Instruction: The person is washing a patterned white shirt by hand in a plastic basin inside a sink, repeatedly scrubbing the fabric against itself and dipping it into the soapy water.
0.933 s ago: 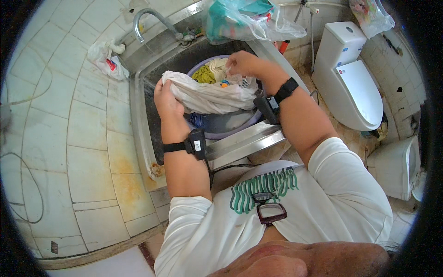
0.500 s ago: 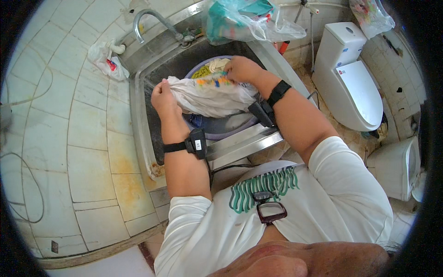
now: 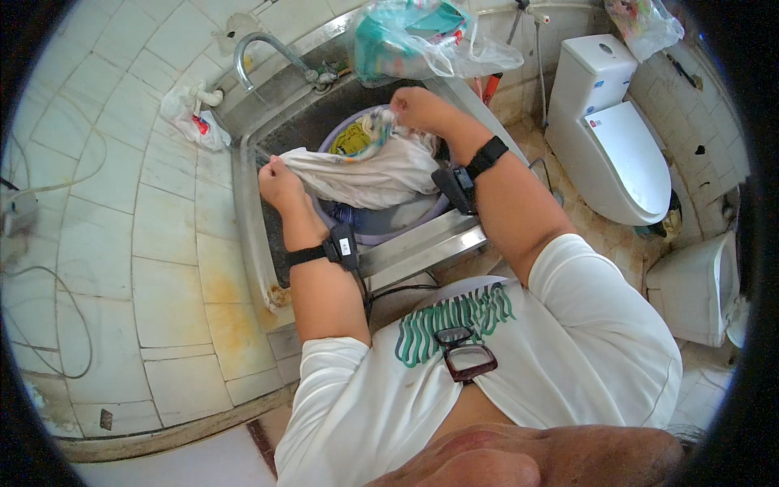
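White cloth [image 3: 369, 174], pinched by the left hand [image 3: 281, 183] near the sink [image 3: 251, 243]'s left edge and gripped by the right hand [image 3: 418, 110], is best stretched evenly above the basin [image 3: 375, 239]

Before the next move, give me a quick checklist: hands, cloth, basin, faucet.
1. Left hand pinching the left end of the white cloth: ok.
2. Right hand holding the cloth's patterned part: ok.
3. Cloth spread smooth: not ok; it hangs in folds.
4. Purple basin sitting inside the sink: ok.
5. Faucet clear of both hands: ok.
6. Cloth clear of any water in the basin: cannot tell; its underside is hidden.
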`<state>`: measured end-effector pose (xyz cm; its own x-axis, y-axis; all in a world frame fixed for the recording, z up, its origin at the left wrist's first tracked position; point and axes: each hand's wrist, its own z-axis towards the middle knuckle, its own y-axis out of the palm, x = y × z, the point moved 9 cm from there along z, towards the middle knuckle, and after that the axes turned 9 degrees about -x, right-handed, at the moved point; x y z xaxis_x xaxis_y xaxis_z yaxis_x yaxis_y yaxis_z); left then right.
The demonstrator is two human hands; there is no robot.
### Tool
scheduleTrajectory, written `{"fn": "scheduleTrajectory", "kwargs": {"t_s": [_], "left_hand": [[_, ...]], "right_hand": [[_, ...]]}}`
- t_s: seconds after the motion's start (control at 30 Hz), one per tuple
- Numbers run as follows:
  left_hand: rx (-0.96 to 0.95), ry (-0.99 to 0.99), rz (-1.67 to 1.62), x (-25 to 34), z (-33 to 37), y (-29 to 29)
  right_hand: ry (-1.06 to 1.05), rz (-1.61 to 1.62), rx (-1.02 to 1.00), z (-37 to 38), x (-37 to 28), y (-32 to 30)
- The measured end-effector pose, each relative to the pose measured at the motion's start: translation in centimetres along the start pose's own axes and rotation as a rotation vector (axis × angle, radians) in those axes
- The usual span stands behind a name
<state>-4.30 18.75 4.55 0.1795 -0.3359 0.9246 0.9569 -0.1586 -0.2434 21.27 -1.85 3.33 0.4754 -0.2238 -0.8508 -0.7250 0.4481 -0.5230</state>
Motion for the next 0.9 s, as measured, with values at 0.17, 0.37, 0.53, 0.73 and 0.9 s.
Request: {"fn": "scheduleTrajectory", "kwargs": {"t_s": [0.17, 0.37, 0.53, 0.73, 0.9], "left_hand": [[-0.045, -0.025, 0.168, -2.1, 1.9, -0.4], [-0.055, -0.087, 0.102, 1.2, 1.2, -0.4], [-0.112, -0.169, 0.091, 3.3, 3.3, -1.9], [-0.105, 0.007, 0.107, 5.1, 8.4, -4.5], [-0.341, -0.084, 0.038, 3.8, 9.6, -2.7]], "right_hand": [[0.35, -0.396, -0.491, -3.2, 0.8, 4.1], [0.26, -0.635, -0.443, -2.0, 2.7, 5.2], [0.183, -0.376, 0.056, -0.4, 2.0, 0.5], [-0.101, 0.077, 0.504, -2.2, -2.2, -5.1], [-0.085, 0.126, 0.49, -0.8, 0.5, -4.1]]}}
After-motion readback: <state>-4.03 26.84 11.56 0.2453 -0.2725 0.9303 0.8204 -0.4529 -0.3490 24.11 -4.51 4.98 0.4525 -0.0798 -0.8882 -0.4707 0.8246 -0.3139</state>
